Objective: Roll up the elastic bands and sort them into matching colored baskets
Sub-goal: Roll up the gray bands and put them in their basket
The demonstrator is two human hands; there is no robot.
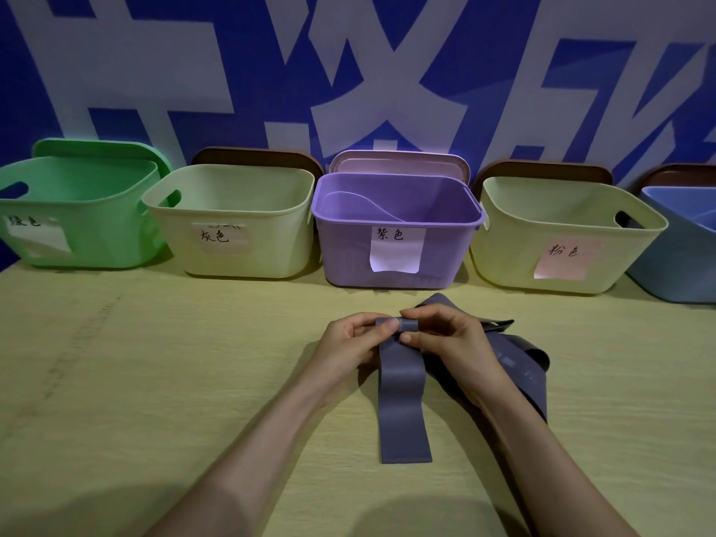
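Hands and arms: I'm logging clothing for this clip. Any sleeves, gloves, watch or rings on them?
Nothing worn shows. The left hand and right hand are bare, without gloves, rings, watch or bracelet, and both arms are uncovered to the frame's edge, no sleeves in view.

Pale wooden table [155, 381]: five baskets [395, 257] stand in a row along far edge; greyish-purple elastic bands [405, 420] lie nearer, centre-right.

A blue wall [155, 63] bearing huge white characters is rising behind a pale wood-grain table [135, 381], dimly lit.
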